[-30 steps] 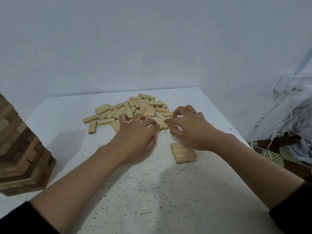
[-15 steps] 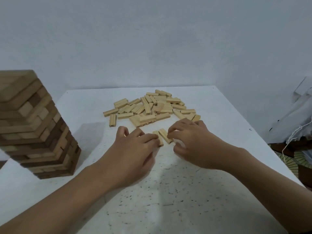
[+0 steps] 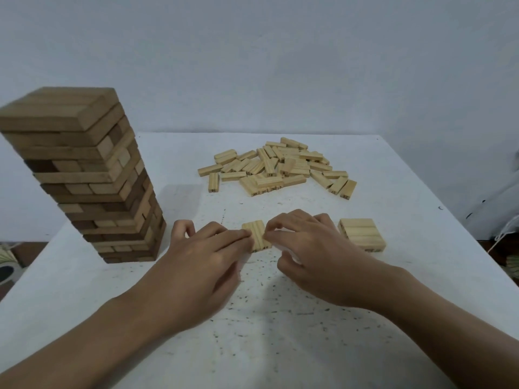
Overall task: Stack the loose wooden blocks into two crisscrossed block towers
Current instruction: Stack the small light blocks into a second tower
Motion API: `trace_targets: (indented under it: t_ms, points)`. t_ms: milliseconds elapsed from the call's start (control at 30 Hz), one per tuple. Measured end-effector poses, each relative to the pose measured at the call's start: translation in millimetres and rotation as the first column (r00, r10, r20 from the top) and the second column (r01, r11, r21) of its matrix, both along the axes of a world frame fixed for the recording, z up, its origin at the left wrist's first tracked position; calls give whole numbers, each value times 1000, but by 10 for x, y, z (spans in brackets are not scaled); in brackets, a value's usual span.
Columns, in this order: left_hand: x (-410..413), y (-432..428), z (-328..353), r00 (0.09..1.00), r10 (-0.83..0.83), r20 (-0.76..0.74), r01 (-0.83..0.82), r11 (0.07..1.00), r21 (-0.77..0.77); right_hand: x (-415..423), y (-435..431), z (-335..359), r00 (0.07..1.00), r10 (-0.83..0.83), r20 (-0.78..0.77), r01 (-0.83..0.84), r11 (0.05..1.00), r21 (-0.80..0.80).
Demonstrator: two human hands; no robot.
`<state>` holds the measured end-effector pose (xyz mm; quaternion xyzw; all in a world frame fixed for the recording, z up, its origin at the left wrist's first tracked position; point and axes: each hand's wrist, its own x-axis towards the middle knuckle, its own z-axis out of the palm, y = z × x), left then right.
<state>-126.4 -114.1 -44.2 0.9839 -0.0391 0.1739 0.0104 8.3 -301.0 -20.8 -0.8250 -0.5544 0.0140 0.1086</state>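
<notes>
One tower [image 3: 84, 178] done; second: low base [image 3: 361, 234] laid, pile [image 3: 278, 167] mostly left. My left hand [image 3: 196, 265] presses and my right hand [image 3: 314, 254] pinches a row [image 3: 256, 238] between them.

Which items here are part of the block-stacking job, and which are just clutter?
Job: loose block pile, block row between left hand and right hand, started stack, tall tower.
Lying about: white cord beyond the table.
</notes>
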Motion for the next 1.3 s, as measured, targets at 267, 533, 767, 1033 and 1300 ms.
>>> trace_targets:
  t_ms: [267, 533, 767, 1033, 1300]
  points:
    - [-12, 45, -37, 997, 37, -71, -40, 998, -41, 184, 290, 212, 989, -135, -62, 137, 990, 34]
    - [13, 47, -60, 994, 28, -110, -40, 994, -101, 385, 720, 166, 955, -226, 191, 258, 951, -170]
    - [17, 76, -105, 995, 39, -93, -50, 991, -126, 321, 628, 135, 970, -169, 176, 195, 970, -142]
    - [21, 79, -105, 996, 25, -84, -40, 982, -183, -34, 238, 59, 995, -96, -12, 96, 995, -9]
    - [33, 107, -142, 998, -34, -61, 15, 958, -286, -150, 50, -39, 990, -49, -134, 64, 992, 110]
